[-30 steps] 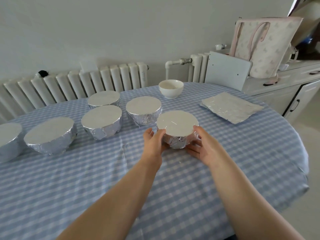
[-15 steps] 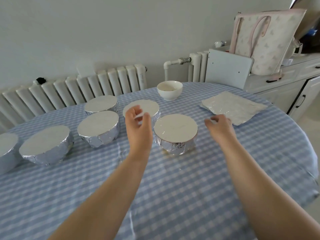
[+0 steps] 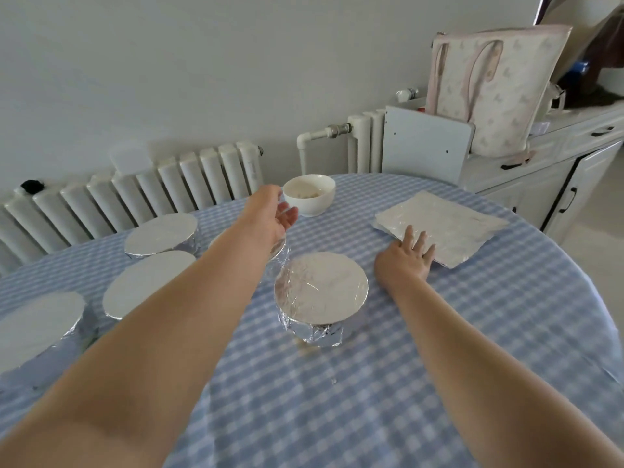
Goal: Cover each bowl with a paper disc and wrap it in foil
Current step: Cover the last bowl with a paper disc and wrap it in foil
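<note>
A foil-wrapped bowl (image 3: pixel 320 295) with a flat white top stands in the middle of the checked table. Several more wrapped bowls (image 3: pixel 148 282) sit to its left. An uncovered white bowl (image 3: pixel 309 197) with some food inside stands at the far side. My left hand (image 3: pixel 270 214) is stretched out just left of that bowl, fingers open, holding nothing. My right hand (image 3: pixel 405 258) lies flat with spread fingers on the near corner of the stack of foil sheets (image 3: pixel 442 224).
The round table has a blue checked cloth (image 3: pixel 405 383). A radiator (image 3: pixel 135 197) runs along the wall behind. A grey board (image 3: pixel 425 146), a patterned bag (image 3: pixel 489 86) and a cabinet (image 3: pixel 557 170) stand at the back right.
Both hands left the wrapped middle bowl. My left hand reached forward to the uncovered white bowl; my right hand moved right onto the foil sheets.
</note>
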Demonstrator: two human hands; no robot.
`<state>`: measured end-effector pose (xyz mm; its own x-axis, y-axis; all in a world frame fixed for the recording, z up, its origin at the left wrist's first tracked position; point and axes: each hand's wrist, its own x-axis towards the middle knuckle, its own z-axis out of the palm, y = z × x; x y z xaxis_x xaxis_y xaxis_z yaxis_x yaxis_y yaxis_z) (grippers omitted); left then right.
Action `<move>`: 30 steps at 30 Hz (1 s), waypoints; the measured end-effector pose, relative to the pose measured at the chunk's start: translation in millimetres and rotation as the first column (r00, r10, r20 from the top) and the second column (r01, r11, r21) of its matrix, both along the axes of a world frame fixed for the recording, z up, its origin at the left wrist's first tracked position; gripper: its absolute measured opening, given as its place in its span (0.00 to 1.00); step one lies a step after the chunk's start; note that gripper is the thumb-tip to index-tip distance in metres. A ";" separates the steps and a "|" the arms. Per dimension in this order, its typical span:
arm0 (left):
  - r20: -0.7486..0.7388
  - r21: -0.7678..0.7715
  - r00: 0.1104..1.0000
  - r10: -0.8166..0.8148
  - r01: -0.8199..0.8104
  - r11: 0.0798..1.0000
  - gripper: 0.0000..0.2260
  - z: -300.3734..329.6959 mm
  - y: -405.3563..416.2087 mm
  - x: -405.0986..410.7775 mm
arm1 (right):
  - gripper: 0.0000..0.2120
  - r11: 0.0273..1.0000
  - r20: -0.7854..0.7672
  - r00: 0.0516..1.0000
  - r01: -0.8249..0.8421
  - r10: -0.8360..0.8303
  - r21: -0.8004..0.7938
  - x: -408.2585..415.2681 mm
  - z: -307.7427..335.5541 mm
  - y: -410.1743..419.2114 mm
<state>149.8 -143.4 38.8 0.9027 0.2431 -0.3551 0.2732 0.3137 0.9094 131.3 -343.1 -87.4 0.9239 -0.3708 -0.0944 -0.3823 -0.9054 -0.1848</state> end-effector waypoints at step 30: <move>-0.263 0.072 0.962 -0.074 0.096 0.993 0.21 -34.9 -31.4 109.4 | 0.25 0.988 0.366 0.926 -0.129 0.091 0.080 12.8 -12.6 2.5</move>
